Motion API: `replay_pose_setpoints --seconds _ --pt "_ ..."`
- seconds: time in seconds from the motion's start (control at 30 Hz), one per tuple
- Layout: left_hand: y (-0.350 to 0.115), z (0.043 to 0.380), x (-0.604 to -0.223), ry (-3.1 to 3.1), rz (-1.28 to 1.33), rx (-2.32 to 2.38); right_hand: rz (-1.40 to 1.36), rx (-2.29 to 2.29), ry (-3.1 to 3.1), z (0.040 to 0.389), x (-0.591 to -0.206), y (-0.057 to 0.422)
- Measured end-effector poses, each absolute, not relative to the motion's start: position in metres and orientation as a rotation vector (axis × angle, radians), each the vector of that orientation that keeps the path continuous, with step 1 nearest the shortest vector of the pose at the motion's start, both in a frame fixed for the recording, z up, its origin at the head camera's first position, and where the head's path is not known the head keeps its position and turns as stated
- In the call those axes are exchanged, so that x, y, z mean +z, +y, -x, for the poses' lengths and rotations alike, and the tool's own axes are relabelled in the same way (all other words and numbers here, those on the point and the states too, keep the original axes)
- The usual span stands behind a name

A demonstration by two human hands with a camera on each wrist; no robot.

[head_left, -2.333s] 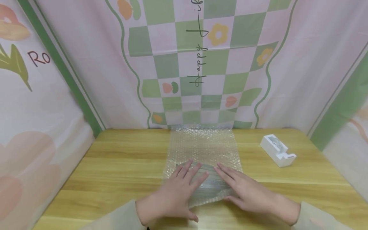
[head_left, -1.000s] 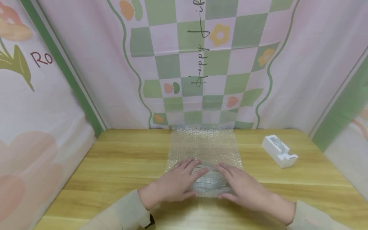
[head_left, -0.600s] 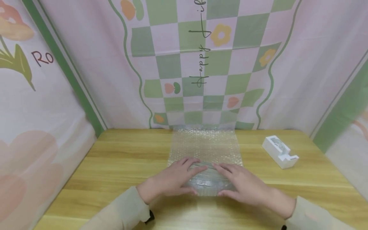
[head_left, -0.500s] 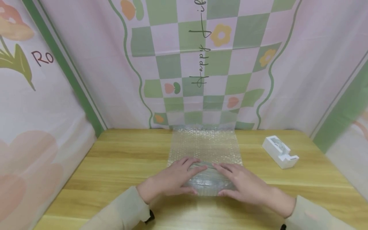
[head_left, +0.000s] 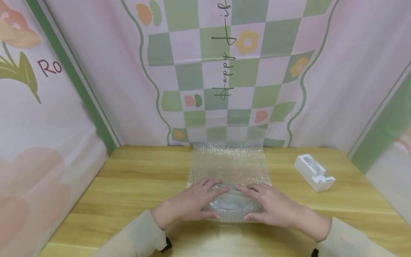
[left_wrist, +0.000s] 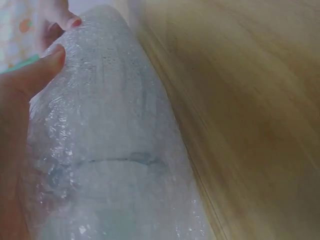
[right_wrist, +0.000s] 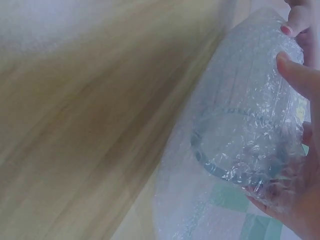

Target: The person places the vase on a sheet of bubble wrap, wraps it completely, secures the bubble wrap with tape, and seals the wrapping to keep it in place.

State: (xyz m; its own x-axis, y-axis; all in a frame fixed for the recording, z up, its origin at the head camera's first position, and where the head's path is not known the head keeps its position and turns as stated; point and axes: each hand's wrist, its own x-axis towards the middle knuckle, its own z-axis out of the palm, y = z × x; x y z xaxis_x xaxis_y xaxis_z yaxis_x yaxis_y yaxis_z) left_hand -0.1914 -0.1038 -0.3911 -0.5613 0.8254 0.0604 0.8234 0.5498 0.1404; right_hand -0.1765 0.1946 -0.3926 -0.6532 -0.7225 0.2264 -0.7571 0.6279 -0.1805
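Note:
A ribbed, see-through glass vessel (head_left: 229, 204) lies on its side, rolled in bubble wrap (head_left: 229, 165). The loose sheet runs from the bundle to the table's far edge. My left hand (head_left: 194, 200) grips the bundle's left part, fingers bent over the top and thumb along the near side. On the right part, my right hand (head_left: 274, 208) holds it the same way. In the left wrist view, the left thumb (left_wrist: 47, 67) presses on the wrapped surface. The vessel's round end (right_wrist: 200, 150) shows through the plastic in the right wrist view. Fingertips on the far side are partly hidden.
A white tape dispenser (head_left: 314, 174) with a roll of clear tape stands at the right of the wooden table (head_left: 141, 175). Printed curtains (head_left: 208, 71) rise right behind the table and along both sides.
From lying spread over the top, both hands have settled round the bundle, thumbs now on its near side. The wrap's slanted near flap has been drawn in and straightened. Little moves in the last half second.

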Motion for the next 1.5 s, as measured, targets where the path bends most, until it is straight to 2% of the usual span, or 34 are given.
replay_pose_setpoints --seconds 0.43,1.5 --pt "-0.102 0.204 -0.391 2.76 -1.536 0.248 -1.279 0.517 -2.831 0.193 -0.383 0.198" --pt "-0.107 0.203 -0.389 2.696 -1.374 0.366 -1.395 0.727 -2.926 0.208 -0.371 0.196"
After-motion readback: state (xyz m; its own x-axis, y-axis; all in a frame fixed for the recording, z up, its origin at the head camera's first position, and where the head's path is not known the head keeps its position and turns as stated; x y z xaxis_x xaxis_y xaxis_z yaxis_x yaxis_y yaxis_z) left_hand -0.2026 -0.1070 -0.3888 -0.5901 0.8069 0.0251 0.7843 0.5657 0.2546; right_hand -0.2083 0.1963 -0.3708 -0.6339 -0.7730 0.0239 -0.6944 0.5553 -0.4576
